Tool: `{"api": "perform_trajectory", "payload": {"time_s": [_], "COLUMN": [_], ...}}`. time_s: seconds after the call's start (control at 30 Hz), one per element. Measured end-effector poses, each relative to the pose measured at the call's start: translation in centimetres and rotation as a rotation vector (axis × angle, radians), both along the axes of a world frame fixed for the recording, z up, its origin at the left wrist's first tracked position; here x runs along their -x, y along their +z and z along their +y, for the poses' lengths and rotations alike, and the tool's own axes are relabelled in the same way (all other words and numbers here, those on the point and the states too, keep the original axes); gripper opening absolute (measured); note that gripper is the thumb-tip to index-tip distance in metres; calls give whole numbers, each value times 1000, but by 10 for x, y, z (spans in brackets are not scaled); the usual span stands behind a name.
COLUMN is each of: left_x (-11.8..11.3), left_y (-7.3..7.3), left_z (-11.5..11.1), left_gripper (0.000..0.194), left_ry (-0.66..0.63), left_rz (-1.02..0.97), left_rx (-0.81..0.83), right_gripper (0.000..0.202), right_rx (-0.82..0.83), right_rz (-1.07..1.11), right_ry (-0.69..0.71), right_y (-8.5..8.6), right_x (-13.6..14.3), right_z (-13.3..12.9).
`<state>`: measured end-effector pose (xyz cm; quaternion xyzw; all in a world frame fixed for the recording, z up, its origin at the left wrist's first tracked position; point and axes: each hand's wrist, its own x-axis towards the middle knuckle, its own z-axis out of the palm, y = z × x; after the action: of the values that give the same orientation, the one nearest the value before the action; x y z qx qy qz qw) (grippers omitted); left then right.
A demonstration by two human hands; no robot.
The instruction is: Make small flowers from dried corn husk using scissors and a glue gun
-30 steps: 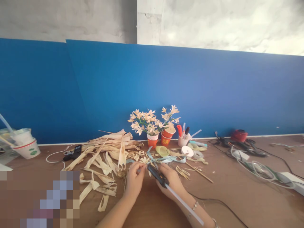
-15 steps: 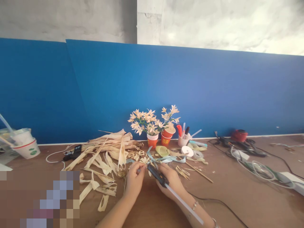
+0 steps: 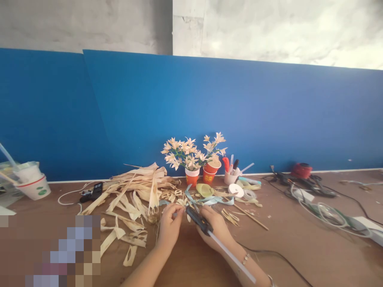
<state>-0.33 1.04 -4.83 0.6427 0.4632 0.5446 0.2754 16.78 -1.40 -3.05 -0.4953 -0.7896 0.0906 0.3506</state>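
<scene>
Blue panels (image 3: 185,107) stand along the back of a brown bench (image 3: 302,251), with a pale, blotchy wall (image 3: 269,30) above them. Near the front middle of the bench, the two hands work close to each other but apart. The right hand (image 3: 214,224) is clamped around a black glue gun (image 3: 196,218), whose front points away and to the left, toward the other hand. From its rear a translucent glue stick (image 3: 231,257) slants back over the right forearm, and a bracelet (image 3: 245,259) circles that wrist. The left hand (image 3: 170,223) has its thumb and forefinger bunched just beside the gun's front end; whether they grip anything is too small to tell.

Left of the hands lies a heap of dried husks (image 3: 146,180), with loose strips (image 3: 131,207) spread nearer the person. Beyond the hands, pale flowers (image 3: 184,151) stand in a red-and-white cup (image 3: 192,178); right beside it is a red cup (image 3: 208,176), then a white cup (image 3: 229,178) of pens and sticks. Blue ribbon (image 3: 221,200), a green oval piece (image 3: 205,190) and a white disc (image 3: 236,190) lie before the cups, and a thin stick (image 3: 253,218) rests to their right. Farther right are tangled cables (image 3: 332,217) and a red object (image 3: 301,170); at far left, a white cup with a red rim (image 3: 36,190) leans.
</scene>
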Motion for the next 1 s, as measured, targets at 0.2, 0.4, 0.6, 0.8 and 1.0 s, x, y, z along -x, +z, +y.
{"api": "perform_trajectory", "payload": {"time_s": [0.2,0.4,0.6,0.8,1.0], "left_x": [0,0,1,1,-1], "left_y": [-1,0,-2,0,7], "left_z": [0,0,1,0,-4], "left_gripper": [25,23,20,23,22], "left_ry": [-2,-19,-9,10,-48], "left_rz": [-4,-20,-24,-32,13], "left_rx": [-13,-14,-24,-9,-50], "right_gripper": [13,13,11,7,7], "right_rx": [23,34,50,133,252], "right_rz": [-1,-25,-36,-124,-92], "right_ry": [7,-15,-48,-147,-171], "right_y": [2,0,2,15,14], "right_x": [-1,-2,-3,-9,-12], "right_z": [0,0,0,-4,-1]}}
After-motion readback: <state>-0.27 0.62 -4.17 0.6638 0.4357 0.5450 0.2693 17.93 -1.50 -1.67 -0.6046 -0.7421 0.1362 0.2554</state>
